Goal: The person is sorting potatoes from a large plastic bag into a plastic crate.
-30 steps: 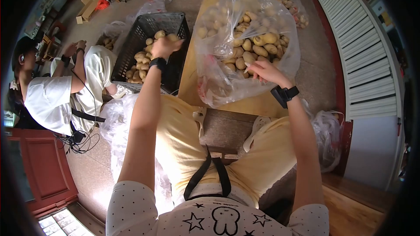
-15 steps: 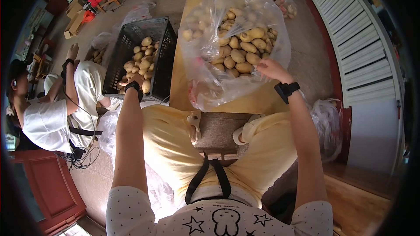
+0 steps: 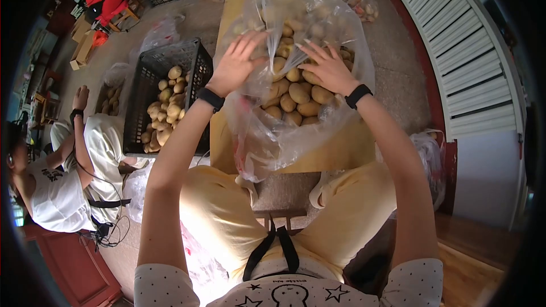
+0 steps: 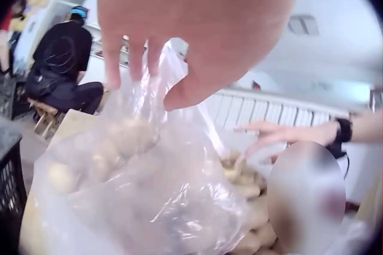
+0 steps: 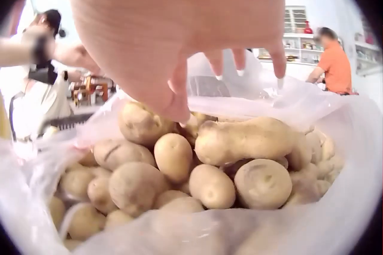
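Note:
A clear plastic bag (image 3: 261,142) full of potatoes (image 3: 297,93) lies with its mouth spread on a wooden board. At the bag's left side is my left hand (image 3: 234,67), fingers straight and spread, the fingertips right at the crumpled film. My right hand (image 3: 330,73) is over the bag's right half, fingers stretched toward a raised fold of film. In the right wrist view its thumb tip hangs close over the potatoes (image 5: 210,187), which include one long knobbly potato (image 5: 245,140). Neither hand holds a potato.
Left of the board (image 3: 222,150) stands a black plastic crate (image 3: 198,65) partly filled with potatoes (image 3: 165,105). A seated person (image 3: 60,187) is at the far left. White radiator slats (image 3: 455,40) line the right side; another bag (image 3: 358,3) lies beyond the board.
My left hand has moved from the crate rightward to the bag. My right hand has shifted from the bag's right edge further over it, fingers now spread. The head view has shifted.

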A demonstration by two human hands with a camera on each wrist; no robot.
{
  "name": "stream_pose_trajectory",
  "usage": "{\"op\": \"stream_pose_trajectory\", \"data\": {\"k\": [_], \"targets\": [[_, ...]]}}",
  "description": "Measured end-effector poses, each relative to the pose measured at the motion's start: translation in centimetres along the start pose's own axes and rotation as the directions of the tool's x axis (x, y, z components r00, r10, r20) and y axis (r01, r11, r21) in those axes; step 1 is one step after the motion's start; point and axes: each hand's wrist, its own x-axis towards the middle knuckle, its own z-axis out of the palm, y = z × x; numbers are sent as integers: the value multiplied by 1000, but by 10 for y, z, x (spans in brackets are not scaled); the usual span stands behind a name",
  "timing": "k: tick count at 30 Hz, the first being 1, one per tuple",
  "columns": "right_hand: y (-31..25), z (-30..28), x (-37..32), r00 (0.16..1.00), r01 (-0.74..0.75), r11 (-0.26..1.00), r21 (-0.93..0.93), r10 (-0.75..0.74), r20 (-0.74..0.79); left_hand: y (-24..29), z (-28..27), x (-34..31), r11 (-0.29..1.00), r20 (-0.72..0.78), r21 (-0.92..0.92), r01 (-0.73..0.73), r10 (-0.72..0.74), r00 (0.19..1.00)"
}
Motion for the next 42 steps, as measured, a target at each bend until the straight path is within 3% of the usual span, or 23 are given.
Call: {"op": "stream_pose_trajectory", "data": {"k": [2,5,7,8,10,14,18,19,20,21,22,24,25,26,28,29,30,32,33,34,36,40,42], "targets": [[6,3,7,1000,21,1000,2,-21,0,-4,2,11,999,-24,-38,-21,20,1000],[15,4,15,999,-44,997,66,44,0,-17,9,20,996,133,-43,-76,81,988],[26,-1,24,964,-248,951,182,261,-50,-30,23,27,996,10,-78,40,-39,999],[34,4,28,965,-247,951,185,260,-46,-35,29,30,996,14,-81,43,-42,999],[61,19,37,886,-358,807,470,452,-101,-45,38,37,989,-43,11,148,-147,988],[101,20,59,856,-332,745,579,496,-148,-53,61,44,956,-39,125,266,-263,964],[118,14,70,831,-486,746,455,556,-23,-36,56,56,994,-27,-18,109,-110,994],[122,15,71,830,-488,745,455,557,-21,-38,54,56,997,80,67,46,-51,995],[127,15,72,823,-553,752,358,561,93,-40,52,54,989,190,144,-27,-1,982],[130,14,71,799,-602,758,252,566,204,-47,64,47,990,141,132,39,-57,988],[130,17,69,798,-603,757,251,567,206,-53,67,43,991,141,131,38,-57,988],[129,26,59,717,-646,760,78,568,404,-67,73,34,894,295,449,3,-151,944],[123,30,48,780,-624,759,189,586,221,-74,80,27,879,320,475,43,-218,922],[124,31,44,780,-622,760,186,585,222,-80,88,22,879,318,474,46,-220,922],[117,12,40,625,-734,679,13,668,403,-78,82,20,903,317,309,298,-393,863],[109,2,35,649,-699,713,-49,662,376,-73,78,22,919,190,250,306,-357,915],[101,1,29,649,-699,713,-51,662,375,-65,73,26,918,188,249,307,-357,915],[85,1,20,811,-561,807,-183,580,72,-47,65,37,949,105,10,316,-315,943],[72,-9,19,831,-538,825,-173,553,51,-35,57,40,966,-9,33,257,-257,966],[63,-10,19,831,-539,824,-173,554,48,-27,54,42,966,-11,35,256,-256,967],[48,-6,17,901,-433,900,50,431,45,-11,47,42,921,93,-2,391,-389,917],[45,-2,20,976,-210,962,-176,215,14,13,25,26,878,85,-25,479,-475,876],[60,-2,23,991,-118,980,-159,127,48,22,12,7,827,74,-172,535,-530,845]]}}
